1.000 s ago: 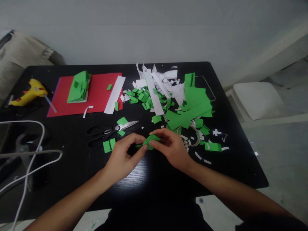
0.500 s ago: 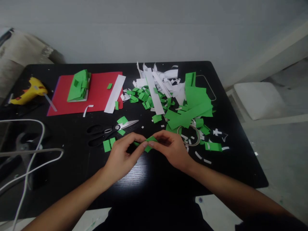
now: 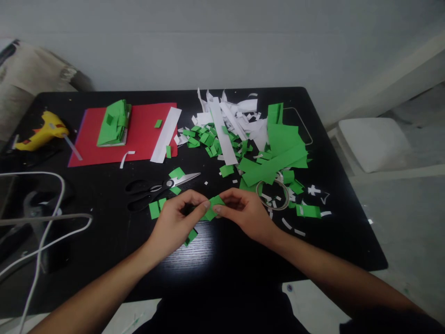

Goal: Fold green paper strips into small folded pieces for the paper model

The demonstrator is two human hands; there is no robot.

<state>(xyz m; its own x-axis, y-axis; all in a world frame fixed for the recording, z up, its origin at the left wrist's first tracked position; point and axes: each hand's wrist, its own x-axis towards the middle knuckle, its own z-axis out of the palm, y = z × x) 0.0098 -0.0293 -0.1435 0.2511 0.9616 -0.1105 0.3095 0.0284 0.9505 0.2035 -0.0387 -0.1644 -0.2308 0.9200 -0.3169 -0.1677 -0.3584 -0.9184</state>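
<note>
A small piece of green paper (image 3: 212, 208) is pinched between my two hands above the near middle of the table. My left hand (image 3: 177, 220) grips its left side between thumb and fingers, and my right hand (image 3: 243, 213) holds its right side the same way. Below my left hand a green paper scrap (image 3: 191, 237) lies on the black surface. Black-handled scissors (image 3: 169, 184) rest just beyond my left hand, blades pointing right, with green scraps around them. Past my right hand lies a roll of tape (image 3: 285, 197) on its side.
A yellow glue gun (image 3: 47, 132) lies far left beside a red sheet (image 3: 139, 134) bearing a folded green paper bundle (image 3: 113, 125). White strips (image 3: 222, 132), small green cuttings (image 3: 208, 139) and larger green sheets (image 3: 283, 141) heap at the back. White cables (image 3: 62, 185) loop at left.
A green scrap now shows on the table under my left hand, where none was visible before. The held paper has turned slightly and more of its face shows.
</note>
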